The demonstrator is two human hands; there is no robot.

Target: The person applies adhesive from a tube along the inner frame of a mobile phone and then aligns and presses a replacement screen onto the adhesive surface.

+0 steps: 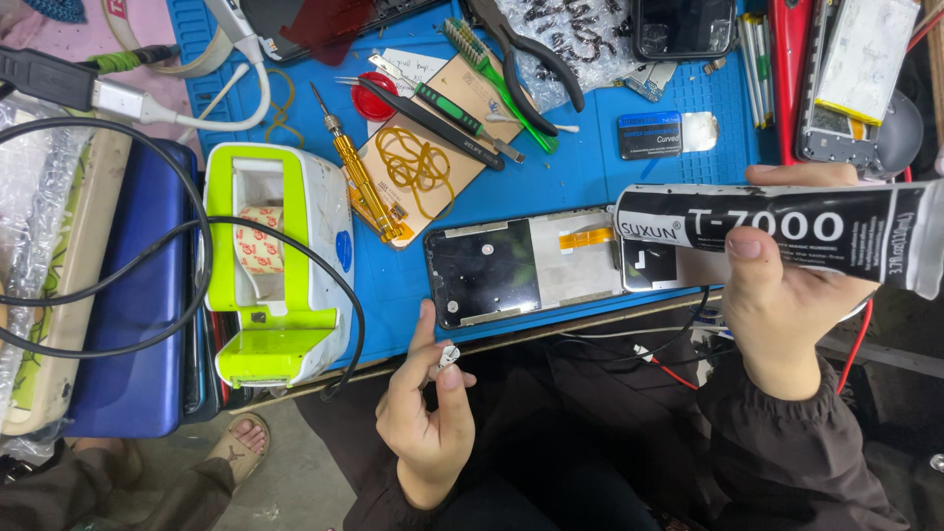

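**A:** What do the hands hold?

**B:** The right hand point(787, 295) is wrapped around a black and white glue tube point(777, 228), thumb pressed on its front and fingers behind. The tube lies level, long axis running left to right, its narrow end pointing left over the opened phone point(551, 264). The left hand point(425, 408) pinches a small white cap point(449, 355) between thumb and fingers, index finger raised toward the phone's lower edge.

**A:** Where does the phone lie from them?

**B:** Flat on the blue mat point(590, 177), long axis left to right like the tube's. It sits just above the left hand and directly left of the right. The tube's tip overlaps the phone's right end, so the right hand's tool is nearer; whether it touches cannot be told.

**A:** Counts?

**B:** One tube, one cap, one opened phone. Beyond them: one green and white tape dispenser point(280, 265) at the left, one brass screwdriver point(356, 177), one green-handled tool point(442, 106), one pair of pliers point(526, 54), a tangle of rubber bands point(415, 162) too knotted to count, and one black cable point(187, 295) looping over the dispenser.
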